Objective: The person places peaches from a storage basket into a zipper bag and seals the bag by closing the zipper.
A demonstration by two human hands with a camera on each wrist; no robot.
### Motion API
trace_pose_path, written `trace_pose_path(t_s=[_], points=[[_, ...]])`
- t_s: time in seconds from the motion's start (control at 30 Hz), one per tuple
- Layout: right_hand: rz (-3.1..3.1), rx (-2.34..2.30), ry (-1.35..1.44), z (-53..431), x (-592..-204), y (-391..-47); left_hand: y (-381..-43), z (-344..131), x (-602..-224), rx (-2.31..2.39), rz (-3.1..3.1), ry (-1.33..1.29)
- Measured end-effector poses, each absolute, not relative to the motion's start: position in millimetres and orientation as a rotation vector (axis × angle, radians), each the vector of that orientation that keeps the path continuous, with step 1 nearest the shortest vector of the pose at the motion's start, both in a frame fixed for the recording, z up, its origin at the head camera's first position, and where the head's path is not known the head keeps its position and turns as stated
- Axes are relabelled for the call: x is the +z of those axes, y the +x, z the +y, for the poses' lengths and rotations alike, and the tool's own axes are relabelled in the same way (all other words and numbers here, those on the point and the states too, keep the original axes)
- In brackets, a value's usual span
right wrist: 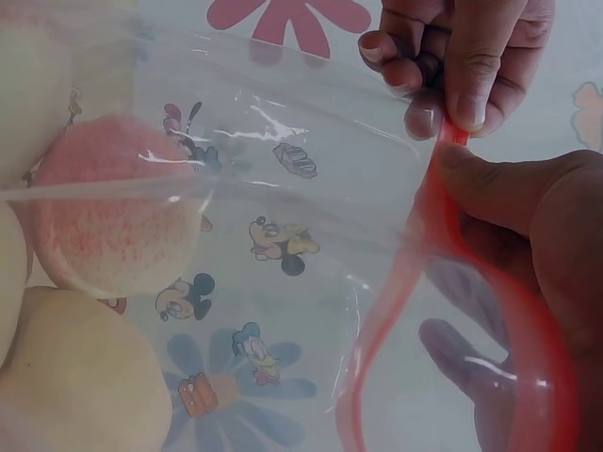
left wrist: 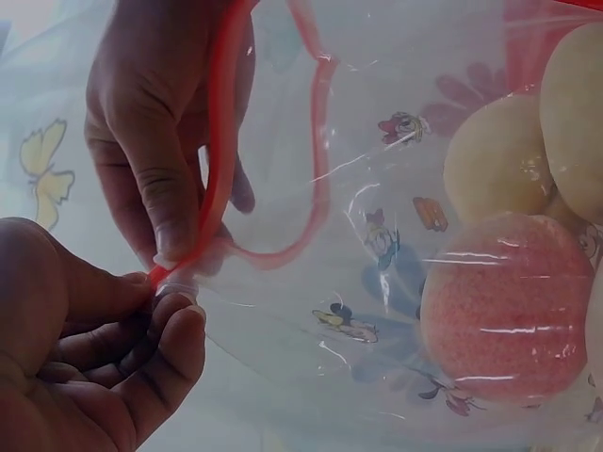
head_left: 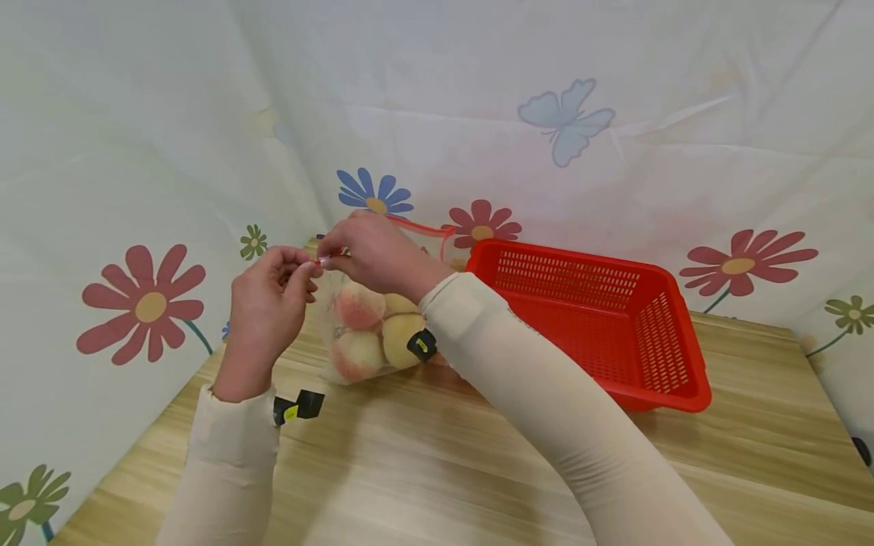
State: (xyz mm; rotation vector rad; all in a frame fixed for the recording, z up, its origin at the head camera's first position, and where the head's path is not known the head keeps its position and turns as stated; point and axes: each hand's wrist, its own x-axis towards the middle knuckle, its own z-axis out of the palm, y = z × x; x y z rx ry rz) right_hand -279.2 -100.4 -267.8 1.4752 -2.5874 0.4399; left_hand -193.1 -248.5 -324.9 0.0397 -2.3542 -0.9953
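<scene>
A clear zip bag [left wrist: 377,320] with small cartoon prints and a red zip edge [left wrist: 221,122] stands on the table, holding several peaches [head_left: 358,355]. My left hand [head_left: 268,303] pinches the corner of the red edge between thumb and fingers. Right beside it, my right hand [head_left: 375,254] grips the same edge with thumb and fingers. In the right wrist view the two thumbs nearly meet at the red strip [right wrist: 450,141]. Beyond them the mouth gapes in a loop. One pink peach [left wrist: 509,306] shows near the bag's side in the left wrist view.
A red plastic basket [head_left: 693,356] with slotted walls stands to the right of the bag, partly behind my right forearm. The wood-grain table [head_left: 410,462] meets a white flowered cloth [head_left: 437,114] at the back and left.
</scene>
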Motion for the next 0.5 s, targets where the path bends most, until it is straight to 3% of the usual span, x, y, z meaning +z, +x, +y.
trace_pose_path(t_s=[0.5], points=[[-2.575, 0.48, 1.474, -95.5, -268.6, -279.4, -188.5, -250.9, -325.5, -1.02, -2.371, 0.106]])
